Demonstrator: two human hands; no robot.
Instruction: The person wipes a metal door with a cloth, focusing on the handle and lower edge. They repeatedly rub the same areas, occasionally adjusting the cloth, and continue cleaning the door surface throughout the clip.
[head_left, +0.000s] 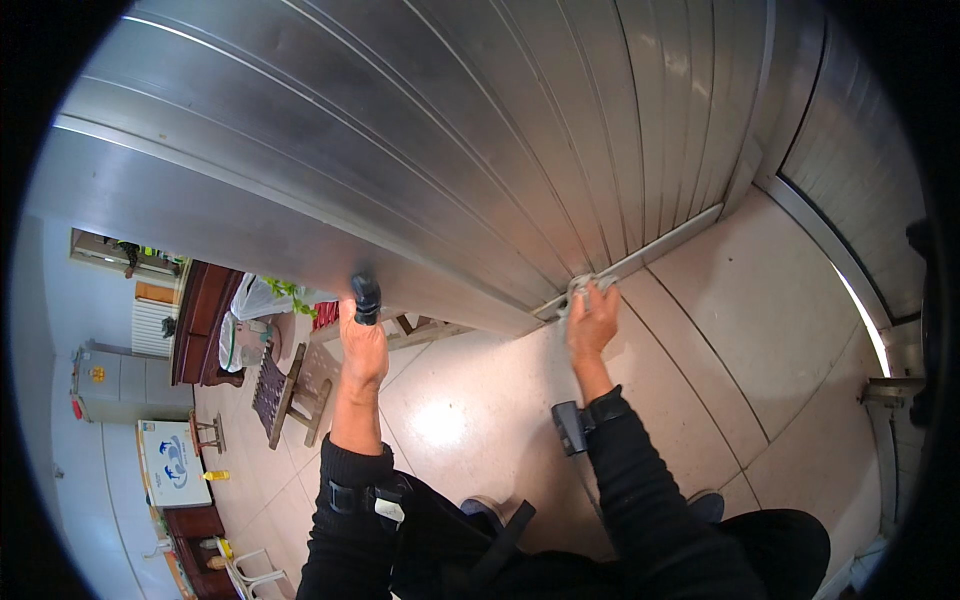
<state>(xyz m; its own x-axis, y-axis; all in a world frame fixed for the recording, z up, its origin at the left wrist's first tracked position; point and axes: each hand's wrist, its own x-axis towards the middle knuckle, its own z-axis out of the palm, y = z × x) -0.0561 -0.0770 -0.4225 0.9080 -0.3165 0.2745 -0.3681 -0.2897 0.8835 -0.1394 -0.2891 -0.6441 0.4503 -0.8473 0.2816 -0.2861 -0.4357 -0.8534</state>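
A large ribbed metal door (480, 150) fills the upper part of the head view. My left hand (365, 337) is at the door's edge at centre left, by a black handle or knob (367, 298); its fingers are mostly hidden behind this black part. Pressed to the bottom rail of the door, my right hand (592, 322) holds a light grey cloth (581, 283) bunched under its fingers. Both forearms are in black sleeves with straps at the wrists.
Pale floor tiles (465, 397) lie below the door. A folding stool (289, 397) with a woven seat stands at left, near plastic bags (255, 298) and a dark wooden cabinet (202, 315). A white chest (174, 461) is farther off. The metal door frame (832, 247) runs down the right.
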